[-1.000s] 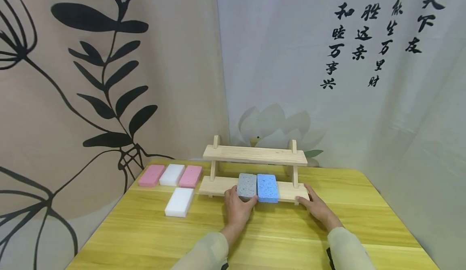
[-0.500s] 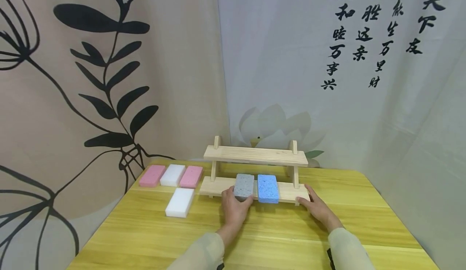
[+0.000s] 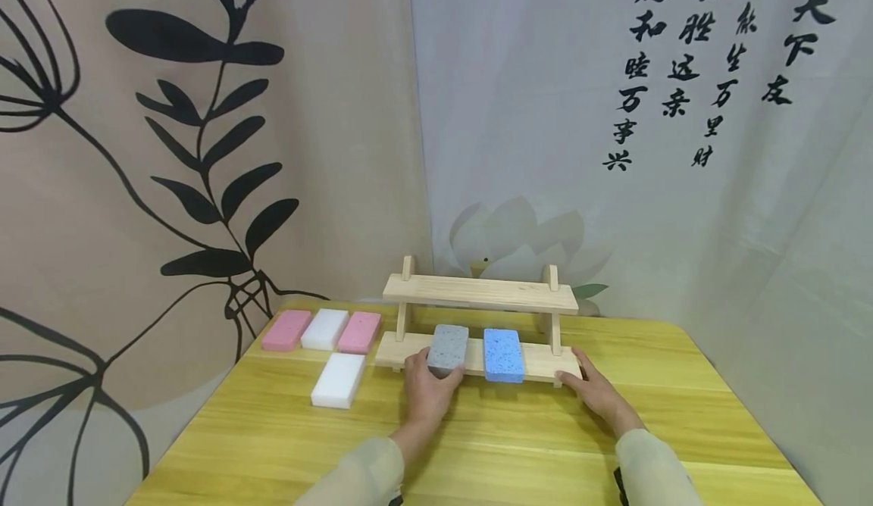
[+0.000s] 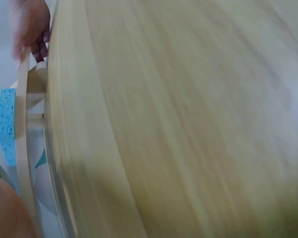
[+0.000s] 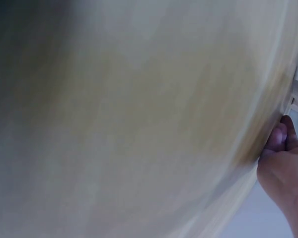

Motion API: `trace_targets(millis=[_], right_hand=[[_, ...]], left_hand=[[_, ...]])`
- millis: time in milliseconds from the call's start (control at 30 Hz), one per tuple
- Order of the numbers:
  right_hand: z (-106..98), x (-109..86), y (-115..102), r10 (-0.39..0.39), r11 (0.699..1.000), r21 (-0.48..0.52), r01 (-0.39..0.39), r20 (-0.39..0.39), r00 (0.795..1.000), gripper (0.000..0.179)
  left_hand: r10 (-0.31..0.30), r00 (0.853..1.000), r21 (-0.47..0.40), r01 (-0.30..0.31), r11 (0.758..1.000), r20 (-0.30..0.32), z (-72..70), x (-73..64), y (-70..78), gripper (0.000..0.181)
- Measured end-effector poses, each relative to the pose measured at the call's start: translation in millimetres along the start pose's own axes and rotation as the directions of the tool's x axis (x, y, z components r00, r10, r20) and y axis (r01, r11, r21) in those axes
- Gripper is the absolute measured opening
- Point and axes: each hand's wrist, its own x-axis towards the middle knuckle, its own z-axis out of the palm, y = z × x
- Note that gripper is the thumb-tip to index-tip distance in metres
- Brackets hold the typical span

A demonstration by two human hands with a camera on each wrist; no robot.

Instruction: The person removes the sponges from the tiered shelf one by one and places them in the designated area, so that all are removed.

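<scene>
A two-tier wooden rack [image 3: 477, 292] stands at the back of the table. On its lower board [image 3: 394, 348] is a grey speckled sponge [image 3: 448, 345], gripped at its near end between the thumb and fingers of my left hand [image 3: 424, 398]. To its right a blue sponge [image 3: 503, 356] lies on the same board, with a gap between them. The right end of that board is pinched by my right hand [image 3: 602, 398], thumb in front and fingers at the side. In the left wrist view, the blue sponge [image 4: 6, 124] shows edge-on and only part of my left hand [image 4: 7, 213] appears.
Left of the rack lie a pink sponge [image 3: 286, 330], a white sponge [image 3: 324, 329] and another pink sponge [image 3: 359, 332] in a row. A second white sponge [image 3: 338, 380] is in front of them. A patterned curtain [image 3: 341, 112] hangs behind the wooden table [image 3: 518, 445].
My left hand has slid the grey sponge leftward along the lower board, from right beside the blue sponge to a clear gap away. My right hand keeps its place on the rack.
</scene>
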Motion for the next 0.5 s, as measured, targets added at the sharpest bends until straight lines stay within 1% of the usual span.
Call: trace_targets(millis=[267,500], right_hand=[[0.2,-1.7,-0.3,-0.007,1.000,0.002,0.007,-0.007,1.000,0.091],[0.0,-2.8,0.0,-0.014,1.000,0.018,0.014,-0.003,1.000,0.091]], left_hand=[[-0.002,1.000,0.002,0.002,1.000,0.011,-9.6,3.0,-3.7,0.067],[0.012,1.000,-0.008,-0.012,1.000,0.010,-18.2,3.2,-6.4,0.068]])
